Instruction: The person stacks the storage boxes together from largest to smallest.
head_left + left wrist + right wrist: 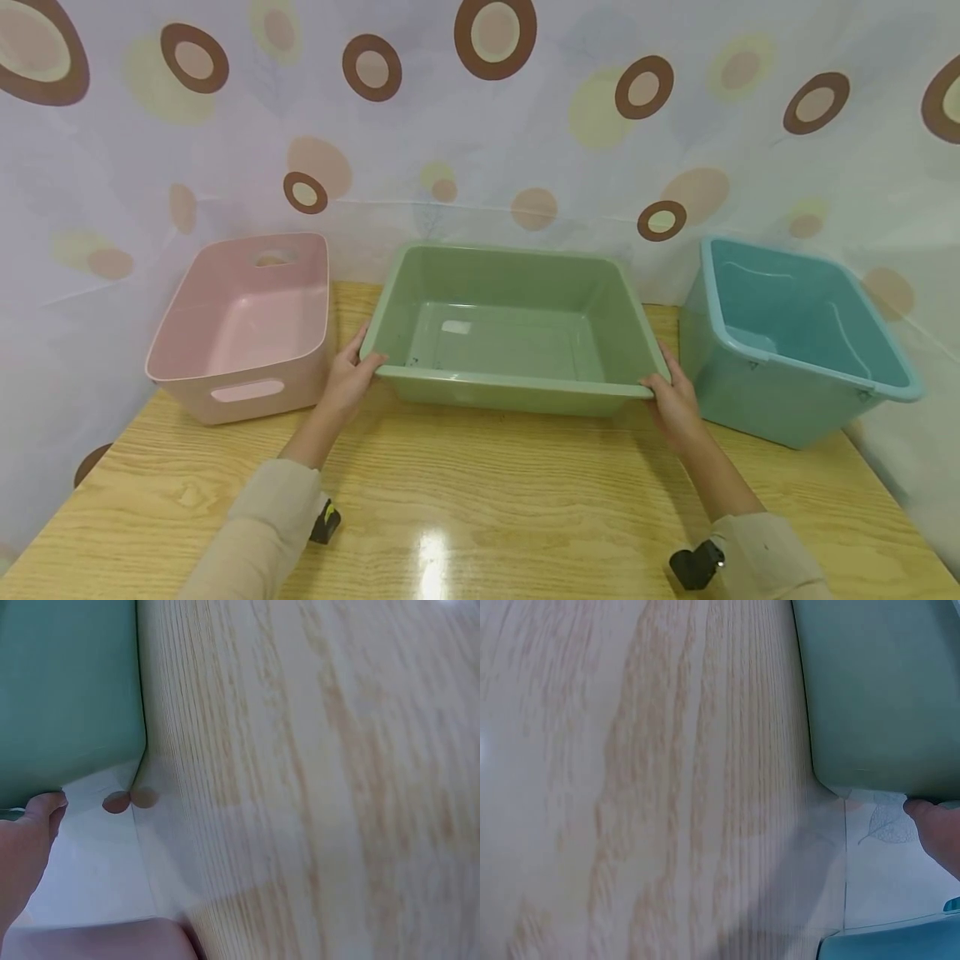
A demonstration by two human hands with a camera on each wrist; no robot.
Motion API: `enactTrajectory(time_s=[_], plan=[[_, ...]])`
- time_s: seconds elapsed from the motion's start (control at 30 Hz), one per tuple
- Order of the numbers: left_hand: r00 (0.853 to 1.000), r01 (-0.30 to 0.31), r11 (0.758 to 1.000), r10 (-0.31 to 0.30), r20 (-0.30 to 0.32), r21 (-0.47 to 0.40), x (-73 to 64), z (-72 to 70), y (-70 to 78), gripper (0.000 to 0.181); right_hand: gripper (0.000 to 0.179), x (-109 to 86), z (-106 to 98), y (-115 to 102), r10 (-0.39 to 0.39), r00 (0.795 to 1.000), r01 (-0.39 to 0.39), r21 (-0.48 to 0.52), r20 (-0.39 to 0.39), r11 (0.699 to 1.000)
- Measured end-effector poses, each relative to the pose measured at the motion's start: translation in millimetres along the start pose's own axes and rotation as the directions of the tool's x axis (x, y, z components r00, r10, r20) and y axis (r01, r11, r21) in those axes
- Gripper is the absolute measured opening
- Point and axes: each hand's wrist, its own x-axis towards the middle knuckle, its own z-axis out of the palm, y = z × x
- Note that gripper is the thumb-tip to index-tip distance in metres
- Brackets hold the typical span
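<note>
A wide green plastic basin [510,387] stands at the back middle of the wooden table, with a few small dark specks inside near its left front corner. My left hand [348,379] grips its rim at the left front corner, thumb over the edge and fingers along the outer side. At the opposite front corner my right hand [675,396] holds the rim the same way. In the left wrist view, the left fingers [51,804] reach under the rim of the basin. The right wrist view has a right finger [922,812] under the rim on that side.
Left of the basin is a pink bin [247,392] with handle holes. To its right stands a deeper blue bin [795,400], tilted in this view. The wood-grain table [510,492] runs back to a wall covering [465,125] printed with circles.
</note>
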Motion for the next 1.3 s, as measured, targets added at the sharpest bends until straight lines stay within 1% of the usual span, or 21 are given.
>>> enactTrajectory(time_s=[0.27,0.67,0.97,1.1,1.3], plan=[[1.0,0.007,1.0,-0.006,-0.011,0.014,-1.3,-1.3,1.2,0.069,0.071,-0.8,1.4,0.9,-0.017,1.0,0.017,0.011,0.017,1.0],[1.0,-0.022,1.0,0.022,0.01,-0.019,-4.4,-1.3,0.7,0.069,0.069,-3.9,1.1,-0.2,-0.022,1.0,0.022,-0.003,0.017,1.0],[1.0,-0.017,1.0,0.017,0.003,0.004,-6.1,-0.7,1.7,0.067,0.069,-4.8,0.6,-0.1,-0.032,0.999,0.032,0.011,0.003,0.999],[1.0,-0.024,1.0,0.024,0.009,0.008,-7.3,-0.5,1.9,0.068,0.071,-5.1,1.0,-0.6,-0.018,1.0,0.018,0.019,0.0,1.0],[1.0,-0.018,0.999,0.019,-0.009,0.029,-9.2,-1.4,0.2,0.068,0.072,-6.4,1.0,0.2,0.02,1.0,-0.02,0.02,-0.008,1.0]])
